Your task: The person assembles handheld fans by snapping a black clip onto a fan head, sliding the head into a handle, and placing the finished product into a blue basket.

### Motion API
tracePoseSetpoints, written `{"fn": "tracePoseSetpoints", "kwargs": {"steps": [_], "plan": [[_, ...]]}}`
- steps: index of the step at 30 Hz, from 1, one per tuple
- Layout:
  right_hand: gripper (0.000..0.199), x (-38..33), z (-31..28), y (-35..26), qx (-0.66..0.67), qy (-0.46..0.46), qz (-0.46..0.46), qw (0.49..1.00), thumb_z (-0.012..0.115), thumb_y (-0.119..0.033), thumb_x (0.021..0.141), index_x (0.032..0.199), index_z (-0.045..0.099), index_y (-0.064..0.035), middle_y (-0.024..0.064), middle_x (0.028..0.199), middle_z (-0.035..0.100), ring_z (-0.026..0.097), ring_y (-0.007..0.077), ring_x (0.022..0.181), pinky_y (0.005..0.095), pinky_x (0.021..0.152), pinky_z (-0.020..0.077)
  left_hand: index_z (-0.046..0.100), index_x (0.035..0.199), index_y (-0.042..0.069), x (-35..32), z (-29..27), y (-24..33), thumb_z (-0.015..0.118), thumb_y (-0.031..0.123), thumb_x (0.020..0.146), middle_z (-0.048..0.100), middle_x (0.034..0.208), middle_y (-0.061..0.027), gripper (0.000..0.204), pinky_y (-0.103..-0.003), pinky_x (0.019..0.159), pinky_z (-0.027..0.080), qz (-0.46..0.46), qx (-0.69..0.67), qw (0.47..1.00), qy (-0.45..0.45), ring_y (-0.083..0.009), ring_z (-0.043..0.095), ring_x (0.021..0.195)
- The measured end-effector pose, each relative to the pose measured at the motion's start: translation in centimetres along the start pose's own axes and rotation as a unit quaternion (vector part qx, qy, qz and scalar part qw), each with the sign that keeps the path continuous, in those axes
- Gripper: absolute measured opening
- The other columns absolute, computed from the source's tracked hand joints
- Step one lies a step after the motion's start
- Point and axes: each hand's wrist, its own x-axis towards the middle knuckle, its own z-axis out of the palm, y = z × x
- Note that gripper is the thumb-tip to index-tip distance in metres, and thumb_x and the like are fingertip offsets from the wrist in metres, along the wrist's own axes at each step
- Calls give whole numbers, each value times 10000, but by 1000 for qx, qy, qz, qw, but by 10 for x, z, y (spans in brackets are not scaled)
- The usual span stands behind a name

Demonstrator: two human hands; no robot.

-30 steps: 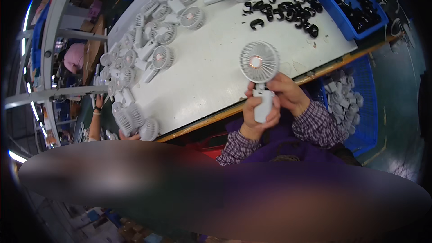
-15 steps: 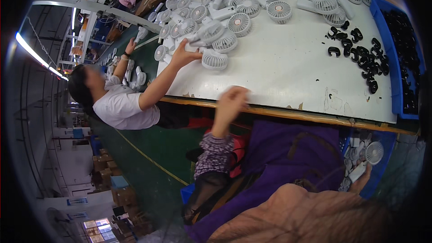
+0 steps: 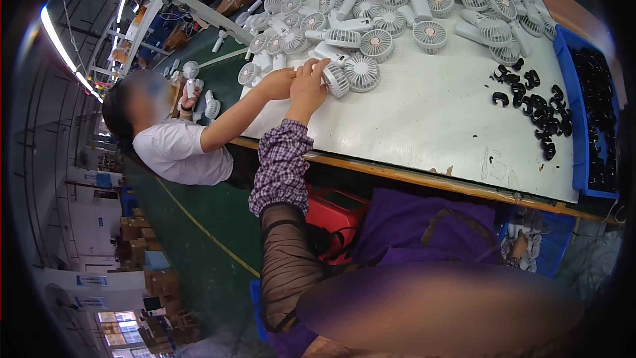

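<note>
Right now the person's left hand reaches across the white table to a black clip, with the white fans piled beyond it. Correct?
Not quite. In the head view the left hand rests on a white handheld fan, not a black clip. The black clips lie far over, by the blue bin. The white table and the fans beyond it are as stated.

On the table [image 3: 424, 126] lie roughly two dozen white fans [image 3: 362, 71], about fifteen black clips [image 3: 533, 103] near one blue bin [image 3: 583, 93] at its right edge.

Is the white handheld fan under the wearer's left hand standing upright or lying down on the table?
Lying down. The left hand rests on the white handheld fan, which lies on its side on the white table, among other fans.
</note>
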Motion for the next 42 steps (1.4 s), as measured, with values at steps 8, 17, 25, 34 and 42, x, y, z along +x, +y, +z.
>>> {"fn": "tracePoseSetpoints", "kwargs": {"steps": [8, 17, 25, 34, 42], "plan": [[462, -53, -38, -32, 81, -7, -68, 994, 577, -296, 891, 1258, 488, -29, 95, 1203, 549, 588, 245, 986, 335, 716, 494, 517, 1079, 148, -11, 0, 6, 749, 190, 586, 571, 1057, -39, 547, -403, 885, 383, 131, -95, 985, -53, -264, 521, 1057], [263, -211, -27, -212, 95, -54, -284, 953, 543, -241, 919, 1073, 612, -39, 3, 838, 618, 513, 58, 640, 184, 541, 389, 513, 978, 40, -67, 1, 97, 732, 129, 596, 556, 851, -153, 449, -420, 687, 443, 52, -170, 984, 13, -358, 544, 787], [372, -364, 101, -295, 37, -474, -366, 800, 571, -100, 845, 1204, 528, -11, 85, 1099, 609, 566, 154, 1017, 277, 874, 446, 496, 1020, 28, -89, -4, 291, 678, 44, 551, 503, 922, -146, 503, -435, 719, 389, 177, -323, 927, -77, -343, 496, 867], [243, -339, 104, -312, -83, -613, -415, 667, 619, -117, 830, 1045, 619, -4, 105, 981, 669, 632, 188, 932, 299, 822, 483, 655, 791, -2, -138, -17, 285, 689, 231, 822, 618, 620, -27, 238, -215, 504, 447, -139, -635, 677, -346, -62, 556, 530], [228, -238, 159, -362, -221, -120, -770, 586, 582, -15, 768, 968, 650, -101, 67, 1277, 512, 366, 261, 1289, 497, 1063, 219, 567, 838, -6, -118, -4, 240, 480, 337, 931, 583, 652, -105, 366, -301, 498, 496, -292, -779, 502, -235, -181, 579, 537]]}}
